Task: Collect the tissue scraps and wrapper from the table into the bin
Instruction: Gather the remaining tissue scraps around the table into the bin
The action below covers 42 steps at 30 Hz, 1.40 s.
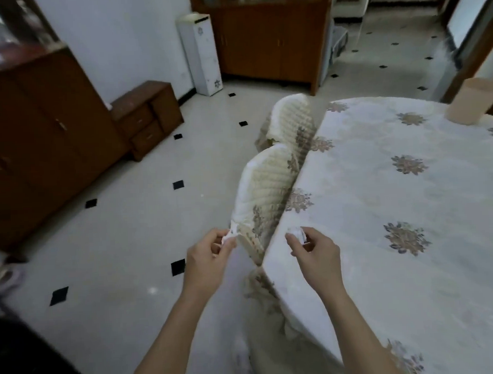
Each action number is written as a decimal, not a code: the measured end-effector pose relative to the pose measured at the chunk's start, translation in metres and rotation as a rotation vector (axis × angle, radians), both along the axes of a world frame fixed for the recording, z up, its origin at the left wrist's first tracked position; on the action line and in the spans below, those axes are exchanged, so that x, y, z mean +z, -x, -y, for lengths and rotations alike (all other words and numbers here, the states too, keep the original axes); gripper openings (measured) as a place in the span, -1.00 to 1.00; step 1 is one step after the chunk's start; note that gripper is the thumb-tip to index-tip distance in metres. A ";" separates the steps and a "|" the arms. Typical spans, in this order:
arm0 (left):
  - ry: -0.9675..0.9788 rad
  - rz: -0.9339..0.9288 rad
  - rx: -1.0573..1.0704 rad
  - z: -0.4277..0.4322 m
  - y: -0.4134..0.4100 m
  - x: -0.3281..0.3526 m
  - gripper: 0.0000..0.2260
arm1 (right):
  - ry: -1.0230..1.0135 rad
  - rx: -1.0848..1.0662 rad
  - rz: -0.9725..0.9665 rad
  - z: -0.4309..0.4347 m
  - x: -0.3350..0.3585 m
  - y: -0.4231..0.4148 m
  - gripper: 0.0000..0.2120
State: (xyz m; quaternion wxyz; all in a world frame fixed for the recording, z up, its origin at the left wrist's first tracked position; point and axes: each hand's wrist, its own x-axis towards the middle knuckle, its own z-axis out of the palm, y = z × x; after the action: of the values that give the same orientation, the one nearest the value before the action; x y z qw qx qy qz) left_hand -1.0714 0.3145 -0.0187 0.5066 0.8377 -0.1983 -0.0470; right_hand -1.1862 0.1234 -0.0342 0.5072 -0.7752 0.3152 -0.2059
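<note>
My left hand (211, 255) pinches a small white tissue scrap (228, 237) between thumb and fingertips, just off the table's left edge. My right hand (316, 251) holds another small white scrap (296, 233) in its fingertips over the edge of the table (380, 199), which is covered in a white cloth with floral motifs. A tall beige bin (473, 100) stands at the table's far right side, far from both hands. I see no other scraps or wrapper on the cloth.
Two chairs with cream covers (268, 191) are pushed against the table's left edge right by my hands. Wooden cabinets (42, 132) line the left wall, with a small drawer unit (148, 117) and a white water dispenser (200, 54) further back. White floor with black diamond tiles lies to the left.
</note>
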 end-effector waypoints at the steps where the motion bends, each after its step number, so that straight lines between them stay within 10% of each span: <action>1: 0.016 0.007 0.051 -0.013 -0.006 0.000 -0.79 | 0.006 0.042 -0.002 -0.008 0.001 -0.013 -0.85; 12: 0.057 -0.061 0.329 -0.098 -0.122 -0.027 -0.90 | 0.102 0.263 -0.062 -0.078 -0.001 -0.167 -0.83; 42: -0.019 -0.028 0.093 -0.042 -0.546 -0.026 -0.88 | -0.009 0.085 -0.061 -0.046 -0.027 -0.564 -0.91</action>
State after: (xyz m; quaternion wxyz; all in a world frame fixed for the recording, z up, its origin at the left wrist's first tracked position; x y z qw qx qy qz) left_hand -0.5258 0.3564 -0.0446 0.5029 0.8501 -0.1517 -0.0373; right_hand -0.6217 0.1691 -0.0612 0.5093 -0.7915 0.2981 -0.1590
